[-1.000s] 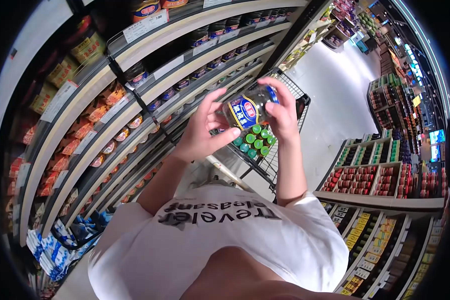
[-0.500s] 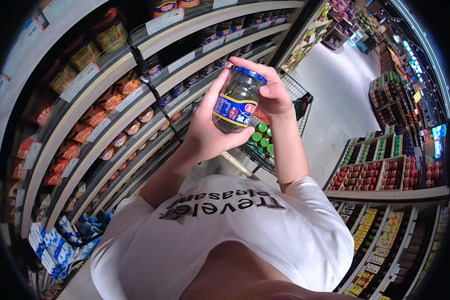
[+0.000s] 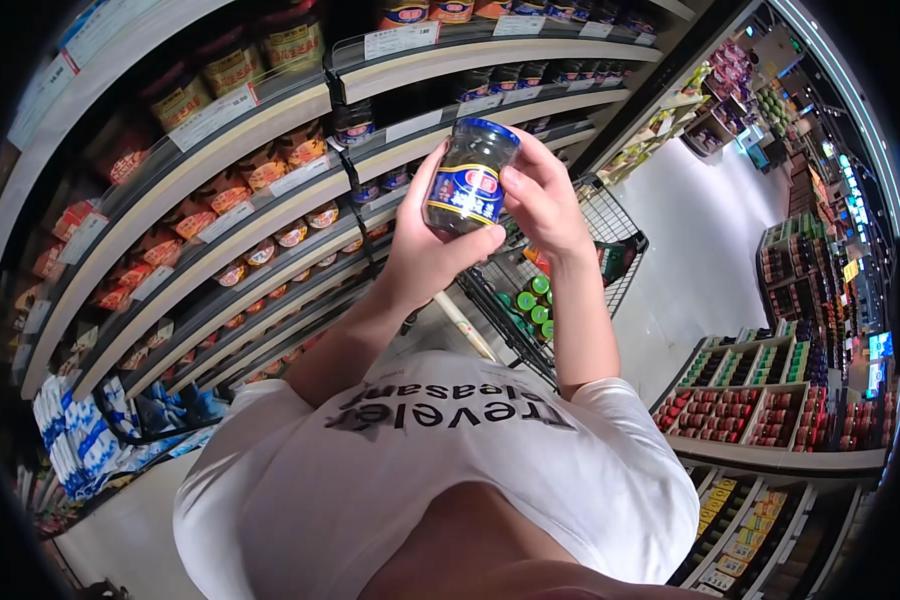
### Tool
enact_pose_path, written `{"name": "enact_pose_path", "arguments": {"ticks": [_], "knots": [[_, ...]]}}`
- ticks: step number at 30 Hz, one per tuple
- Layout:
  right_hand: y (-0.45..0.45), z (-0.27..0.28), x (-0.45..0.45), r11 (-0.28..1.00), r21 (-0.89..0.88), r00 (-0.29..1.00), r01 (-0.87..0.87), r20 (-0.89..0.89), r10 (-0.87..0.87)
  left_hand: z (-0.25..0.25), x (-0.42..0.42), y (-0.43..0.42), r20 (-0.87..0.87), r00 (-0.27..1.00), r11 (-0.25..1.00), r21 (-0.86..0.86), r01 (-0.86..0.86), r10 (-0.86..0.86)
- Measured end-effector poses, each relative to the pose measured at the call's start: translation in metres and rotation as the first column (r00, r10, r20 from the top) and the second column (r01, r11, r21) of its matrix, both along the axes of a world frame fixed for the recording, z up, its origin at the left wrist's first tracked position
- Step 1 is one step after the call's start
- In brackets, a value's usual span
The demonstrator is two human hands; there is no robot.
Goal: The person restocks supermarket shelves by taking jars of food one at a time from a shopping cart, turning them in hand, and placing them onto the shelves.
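A glass jar [image 3: 478,158] with a blue lid and a blue-and-yellow label is held up in front of my chest, tilted slightly, its label facing me. My left hand [image 3: 425,235] wraps the jar's left side and base, with the thumb along the bottom edge. On the other side, my right hand [image 3: 548,205] grips the jar near its upper right, thumb against the glass. Dark contents show through the glass, but I cannot make out what they are.
Shelves with packets, tubs [image 3: 291,232] and jars [image 3: 235,62] curve along the left. Behind my hands stands a wire shopping cart [image 3: 625,215] holding several green-lidded containers [image 3: 536,303]. Further display shelves [image 3: 750,415] stand at the right, beside the pale aisle floor [image 3: 685,225].
The jar has turned in my hands, bringing the label's red emblem nearer the middle. My right fingers have shifted down from the lid. The shelves have moved rightward in view.
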State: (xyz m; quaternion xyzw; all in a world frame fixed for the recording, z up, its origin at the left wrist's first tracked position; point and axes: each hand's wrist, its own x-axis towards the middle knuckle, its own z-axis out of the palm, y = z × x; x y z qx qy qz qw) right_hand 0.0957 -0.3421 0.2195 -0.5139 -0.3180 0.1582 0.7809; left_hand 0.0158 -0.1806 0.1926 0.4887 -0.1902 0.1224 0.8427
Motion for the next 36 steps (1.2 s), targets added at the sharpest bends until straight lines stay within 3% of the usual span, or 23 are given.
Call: {"name": "enact_pose_path", "arguments": {"ticks": [2,4,6,7,10,12,15,17,23,24,27,30,32,34,36], "knots": [[0.007,0.001,-0.001,0.995,-0.035,0.995,0.093,0.050,-0.092,0.006,-0.004,0.007,-0.236,0.958,0.986,-0.084,0.147,-0.163],[0.008,0.002,-0.001,0.994,-0.046,0.992,0.100,0.083,-0.096,0.013,-0.005,0.003,-0.230,0.958,0.980,-0.136,0.144,-0.172],[0.007,0.001,-0.003,1.000,0.016,0.975,-0.001,0.224,-0.003,0.015,-0.005,0.004,-0.263,0.929,0.946,-0.263,0.190,-0.260],[0.005,0.001,-0.003,0.999,-0.039,0.971,0.016,0.240,-0.007,0.014,-0.006,0.006,-0.267,0.924,0.941,-0.274,0.200,-0.274],[0.006,0.002,-0.014,0.996,-0.026,0.941,0.089,0.329,-0.076,0.020,-0.009,-0.002,-0.291,0.940,0.958,-0.271,0.097,-0.177],[0.003,0.003,-0.018,0.990,-0.084,0.936,0.116,0.343,-0.081,0.010,-0.006,0.004,-0.273,0.935,0.955,-0.253,0.157,-0.227],[0.007,-0.002,-0.021,0.931,-0.153,0.859,0.330,0.457,-0.230,0.009,-0.005,0.001,-0.265,0.938,0.964,-0.203,0.174,-0.225],[0.007,-0.008,-0.020,0.925,-0.145,0.851,0.351,0.461,-0.251,0.012,-0.007,-0.009,-0.213,0.967,0.978,-0.184,0.101,-0.140],[-0.002,-0.007,-0.021,0.898,-0.024,0.768,0.439,0.529,-0.361,0.012,-0.001,-0.005,-0.145,0.981,0.992,-0.018,0.125,-0.127],[-0.005,-0.001,-0.024,0.898,-0.022,0.768,0.439,0.529,-0.362,0.016,-0.002,-0.005,-0.106,0.990,0.995,0.020,0.098,-0.096],[-0.017,0.008,-0.025,0.798,-0.089,0.576,0.595,0.740,-0.347,0.023,-0.009,-0.001,-0.111,0.991,0.995,0.065,0.081,-0.073],[-0.019,0.016,-0.033,0.766,-0.107,0.482,0.634,0.829,-0.283,0.024,-0.008,-0.004,-0.095,0.990,0.990,0.085,0.113,-0.105],[-0.018,0.017,-0.038,0.759,-0.150,0.517,0.634,0.811,-0.272,0.020,0.001,-0.008,-0.074,0.988,0.989,0.058,0.138,-0.134],[-0.017,0.017,-0.039,0.759,-0.078,0.431,0.647,0.858,-0.279,0.019,0.003,-0.011,-0.055,0.985,0.986,0.029,0.167,-0.165],[-0.017,0.013,-0.037,0.775,-0.077,0.453,0.628,0.845,-0.283,0.020,-0.002,-0.013,-0.217,0.957,0.981,-0.060,0.184,-0.192]]}}
